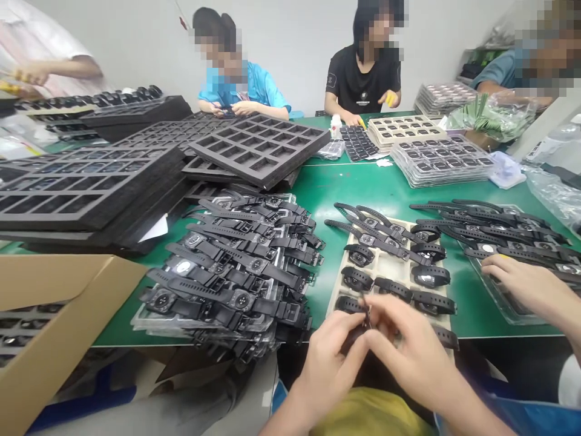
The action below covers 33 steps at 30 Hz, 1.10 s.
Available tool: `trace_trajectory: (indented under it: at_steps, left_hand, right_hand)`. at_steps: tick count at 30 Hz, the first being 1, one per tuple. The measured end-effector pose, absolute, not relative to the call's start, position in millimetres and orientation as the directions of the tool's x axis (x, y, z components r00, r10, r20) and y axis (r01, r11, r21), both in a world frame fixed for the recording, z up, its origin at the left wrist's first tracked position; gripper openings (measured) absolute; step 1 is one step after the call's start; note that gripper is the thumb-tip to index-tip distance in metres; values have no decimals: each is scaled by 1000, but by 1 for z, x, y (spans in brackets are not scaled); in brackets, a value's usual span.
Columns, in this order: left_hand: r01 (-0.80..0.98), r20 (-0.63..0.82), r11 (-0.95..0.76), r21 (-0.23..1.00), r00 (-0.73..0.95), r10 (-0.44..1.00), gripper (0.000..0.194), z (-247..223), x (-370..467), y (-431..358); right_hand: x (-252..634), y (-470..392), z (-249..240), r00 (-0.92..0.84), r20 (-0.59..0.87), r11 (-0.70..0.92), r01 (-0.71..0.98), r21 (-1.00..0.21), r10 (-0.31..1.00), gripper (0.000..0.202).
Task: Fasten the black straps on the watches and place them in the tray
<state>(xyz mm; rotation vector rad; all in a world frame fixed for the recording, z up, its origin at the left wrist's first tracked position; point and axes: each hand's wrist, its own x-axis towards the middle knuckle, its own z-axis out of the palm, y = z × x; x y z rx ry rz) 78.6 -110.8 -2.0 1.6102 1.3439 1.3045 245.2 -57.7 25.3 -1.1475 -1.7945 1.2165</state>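
My left hand (333, 348) and my right hand (406, 339) meet near the table's front edge. Both are closed on a black smartwatch strap (367, 316), pinched between fingertips; most of it is hidden by my fingers. Just beyond lies a cream tray (391, 266) whose compartments hold several smartwatches with looped black straps (430, 276). Across its far end more watches (374, 227) lie with straps stretched out. To the left, a tall pile of smartwatches with flat straps (254, 266) rests on clear plastic trays (157, 325).
At right, another person's hand (521, 281) touches a second watch pile (512, 236). Black foam trays (263, 148) are stacked at left, behind a cardboard box (86, 290). Trays of watch faces (440, 157) stand at the back right. Several people sit around the green table (363, 181).
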Motion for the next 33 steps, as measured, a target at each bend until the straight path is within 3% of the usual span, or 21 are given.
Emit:
trace_trajectory:
  at_steps: [2, 6, 10, 14, 20, 22, 25, 27, 30, 33]
  left_hand:
    - [420, 424, -396, 817, 28, 905, 26, 1, 77, -111]
    - [497, 577, -537, 682, 85, 812, 40, -1, 80, -110]
    - [591, 687, -601, 538, 106, 719, 31, -7, 82, -110]
    - [672, 735, -601, 434, 122, 667, 27, -8, 82, -108]
    - [732, 743, -585, 349, 164, 649, 26, -5, 81, -105]
    - [710, 727, -581, 398, 142, 671, 26, -3, 81, -105]
    - [548, 604, -501, 670, -10, 797, 25, 1, 81, -108]
    - [331, 413, -351, 876, -139, 900, 20, 3, 82, -111]
    - [-41, 146, -163, 986, -272, 951, 9, 2, 82, -111]
    - [-332, 9, -117, 936, -311, 950, 25, -3, 81, -106]
  right_hand:
    - [249, -66, 17, -378, 9, 112, 251, -961, 926, 24]
    - [247, -69, 2, -254, -146, -171, -80, -982, 956, 37]
    - [244, -67, 0, -249, -218, -281, -255, -925, 944, 38]
    - [241, -70, 8, -173, -244, -279, -229, -932, 954, 40]
    - [243, -70, 11, -152, -164, -173, -51, -984, 975, 43]
    - [246, -68, 10, -186, -27, -15, 65, -998, 982, 41]
    - [248, -66, 11, -351, 303, 392, 218, -894, 886, 17]
    - [248, -66, 13, -457, 423, 561, 223, -797, 782, 37]
    - [248, -69, 13, -481, 447, 597, 219, -772, 754, 47]
    - [248, -72, 13, -427, 380, 522, 288, -803, 821, 47]
